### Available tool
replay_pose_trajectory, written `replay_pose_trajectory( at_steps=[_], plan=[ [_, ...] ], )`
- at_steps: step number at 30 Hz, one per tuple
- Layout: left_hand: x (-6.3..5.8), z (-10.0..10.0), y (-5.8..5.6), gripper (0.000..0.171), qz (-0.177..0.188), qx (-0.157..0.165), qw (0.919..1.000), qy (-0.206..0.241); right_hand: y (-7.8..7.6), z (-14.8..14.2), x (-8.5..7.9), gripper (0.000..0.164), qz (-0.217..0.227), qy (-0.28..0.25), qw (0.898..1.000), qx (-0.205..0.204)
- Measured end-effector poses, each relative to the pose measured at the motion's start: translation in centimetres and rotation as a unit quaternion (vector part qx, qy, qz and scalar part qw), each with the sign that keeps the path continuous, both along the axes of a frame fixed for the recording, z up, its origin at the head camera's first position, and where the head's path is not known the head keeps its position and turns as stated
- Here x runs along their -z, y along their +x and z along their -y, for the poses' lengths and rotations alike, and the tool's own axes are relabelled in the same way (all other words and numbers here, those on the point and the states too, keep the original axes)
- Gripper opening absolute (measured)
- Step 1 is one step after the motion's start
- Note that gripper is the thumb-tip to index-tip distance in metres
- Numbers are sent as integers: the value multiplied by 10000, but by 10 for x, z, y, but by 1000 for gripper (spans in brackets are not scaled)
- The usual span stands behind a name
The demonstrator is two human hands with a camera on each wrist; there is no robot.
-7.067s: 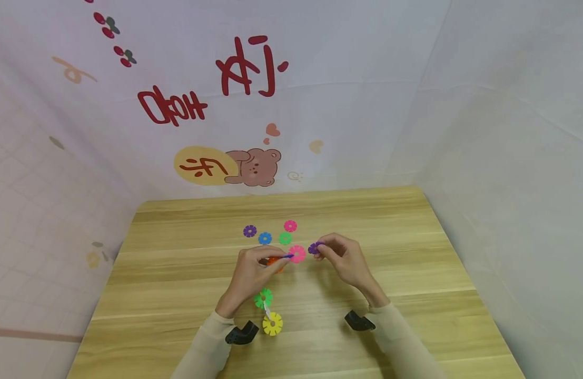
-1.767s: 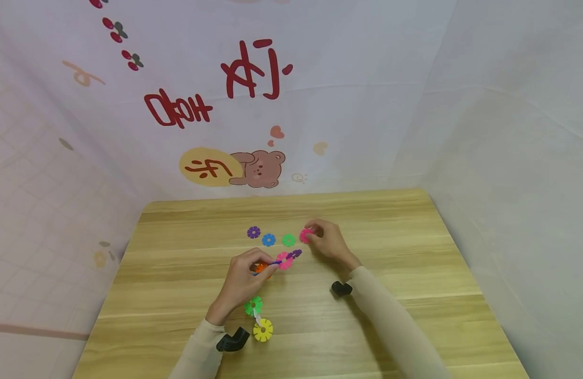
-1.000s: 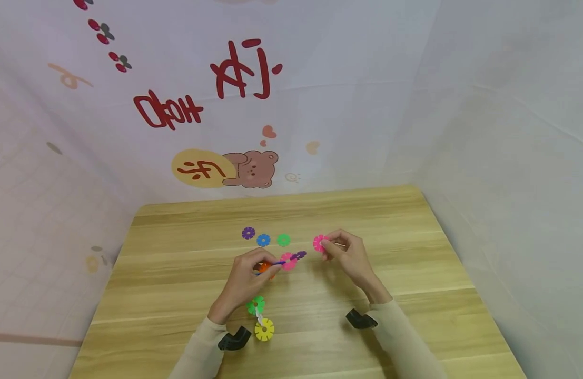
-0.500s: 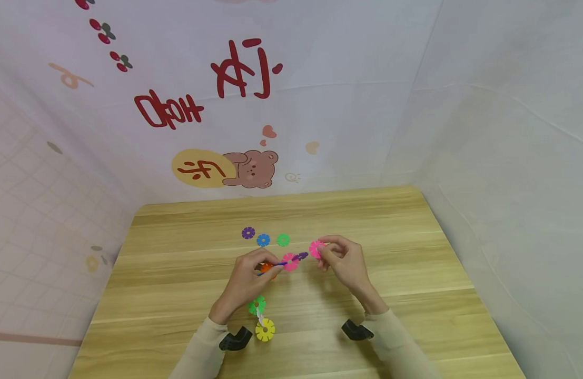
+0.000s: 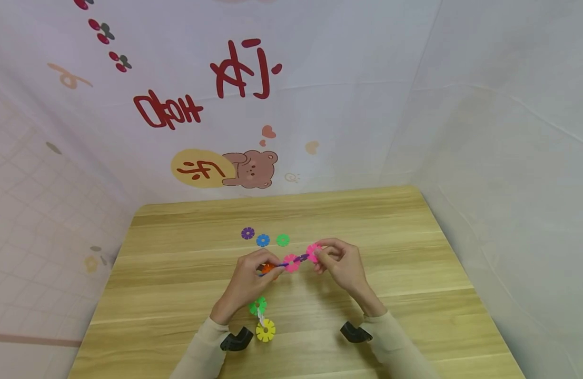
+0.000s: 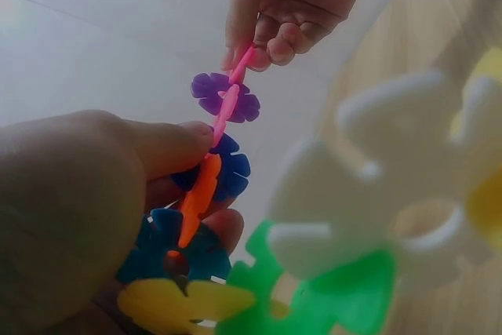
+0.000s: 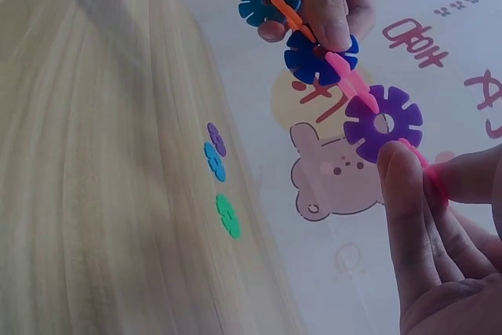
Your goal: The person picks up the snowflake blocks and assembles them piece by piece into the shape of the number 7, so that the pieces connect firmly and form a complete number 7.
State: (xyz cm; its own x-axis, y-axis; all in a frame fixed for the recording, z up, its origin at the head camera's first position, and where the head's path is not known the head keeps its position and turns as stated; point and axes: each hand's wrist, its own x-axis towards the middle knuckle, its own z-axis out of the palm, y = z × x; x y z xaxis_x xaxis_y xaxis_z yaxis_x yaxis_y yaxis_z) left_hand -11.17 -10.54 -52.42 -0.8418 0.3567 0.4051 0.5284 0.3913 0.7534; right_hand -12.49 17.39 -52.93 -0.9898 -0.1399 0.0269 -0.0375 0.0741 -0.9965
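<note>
My left hand (image 5: 247,275) pinches a dark blue snowflake disc (image 6: 234,172), part of a chain of slotted plastic discs. Beyond it in the chain come a pink disc (image 5: 291,262) and a purple disc (image 7: 404,121). My right hand (image 5: 345,266) pinches another pink disc (image 5: 312,252) by its edge; its rim meets the purple disc, and how deep it sits is hidden by fingers. Toward the other end are an orange disc (image 6: 200,194), a teal disc (image 7: 263,5), a green disc (image 5: 258,305), a white disc (image 6: 369,194) and a yellow disc (image 5: 265,330).
Behind my hands, loose purple (image 5: 247,233), blue (image 5: 263,240) and green (image 5: 283,240) discs lie flat on the wooden table (image 5: 391,226). A printed white cloth (image 5: 343,79) surrounds the table's back and sides. Black camera mounts (image 5: 356,332) sit at both wrists.
My right hand joined a purple disc to the chain's pink one, then picked up the loose pink disc from the table and brought it left against the purple. My left hand kept its hold.
</note>
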Motion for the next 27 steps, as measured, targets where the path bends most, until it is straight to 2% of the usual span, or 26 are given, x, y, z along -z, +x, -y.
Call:
replay_pose_trajectory(
  at_steps=[10,17,27],
  plan=[
    [1,-2,-1,12,-250,82,9996,-53,1,-1,0,16,-124,-53,9998,-122],
    [2,-6,-3,13,-615,223,9977,194,1,-1,-4,15,-179,-154,9997,-47],
    [-3,-10,-5,11,-501,265,9982,174,0,-4,-6,15,-295,-264,9992,-59]
  ],
)
